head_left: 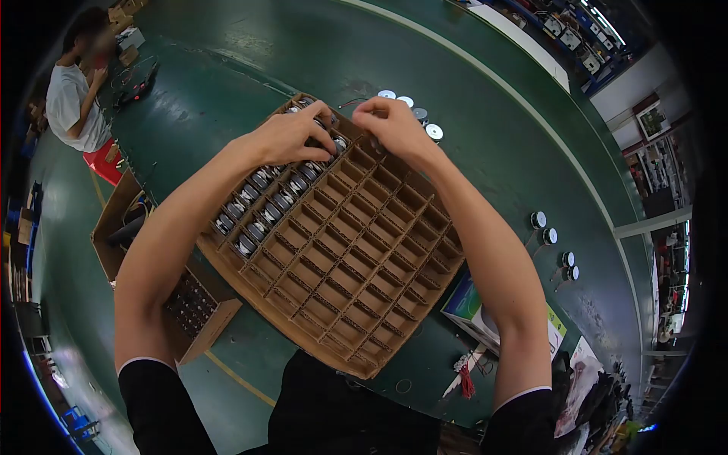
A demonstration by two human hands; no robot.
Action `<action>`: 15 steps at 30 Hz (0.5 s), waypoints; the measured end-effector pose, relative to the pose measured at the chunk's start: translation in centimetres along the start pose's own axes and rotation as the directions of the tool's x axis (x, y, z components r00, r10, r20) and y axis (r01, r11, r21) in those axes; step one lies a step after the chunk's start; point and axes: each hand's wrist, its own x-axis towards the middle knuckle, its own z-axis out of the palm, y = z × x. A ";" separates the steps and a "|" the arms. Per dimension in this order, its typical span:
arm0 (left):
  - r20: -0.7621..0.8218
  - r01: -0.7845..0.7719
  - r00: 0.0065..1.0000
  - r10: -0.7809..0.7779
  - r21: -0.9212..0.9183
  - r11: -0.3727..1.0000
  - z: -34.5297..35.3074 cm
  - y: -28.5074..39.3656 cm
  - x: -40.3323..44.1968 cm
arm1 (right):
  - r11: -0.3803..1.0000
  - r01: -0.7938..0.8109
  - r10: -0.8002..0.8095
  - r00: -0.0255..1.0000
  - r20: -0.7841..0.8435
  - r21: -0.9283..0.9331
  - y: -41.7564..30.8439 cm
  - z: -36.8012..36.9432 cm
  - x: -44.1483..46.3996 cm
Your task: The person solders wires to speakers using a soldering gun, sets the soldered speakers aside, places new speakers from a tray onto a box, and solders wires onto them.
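A cardboard box with a grid of dividers (pixel 356 262) lies tilted in front of me. Small round motors (pixel 282 200), silver and dark, stand in the cells along its left side. My left hand (pixel 292 138) is over the far left cells, its curled fingers closed at a small round motor (pixel 340 144). Beside it, my right hand (pixel 396 135) is above the box's far edge with thumb and fingertips pinched together. What they hold, if anything, is hidden. A thin dark wire (pixel 351 101) shows just beyond the right fingertips.
More round motors (pixel 433 132) stand on the green table (pixel 250 72) past the box, and several others (pixel 550 236) at right. An open carton (pixel 216 322) is low on the left. Red wires (pixel 466 381) lie near right. A seated person (pixel 76 106) is at far left.
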 end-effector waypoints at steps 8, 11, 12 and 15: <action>-0.181 0.002 0.944 -0.277 -0.833 0.553 -3.1 -0.4 -1.7 | 0.633 0.376 -0.198 0.924 0.327 -0.677 0.5 1.2 1.2; -0.166 -0.117 0.904 -0.394 -0.982 0.146 -3.2 -0.6 -2.0 | 0.575 0.421 -0.167 0.900 0.404 -0.701 -1.2 1.4 2.0; -0.161 -0.213 0.858 -0.488 -0.976 -0.052 -3.5 0.0 -1.5 | 0.546 0.385 -0.073 0.907 0.415 -0.744 -1.8 1.5 2.3; -0.066 -0.213 0.780 -0.622 -0.963 -0.165 -3.2 -1.5 0.2 | 0.566 0.355 0.051 0.886 0.461 -0.744 -3.0 1.5 3.2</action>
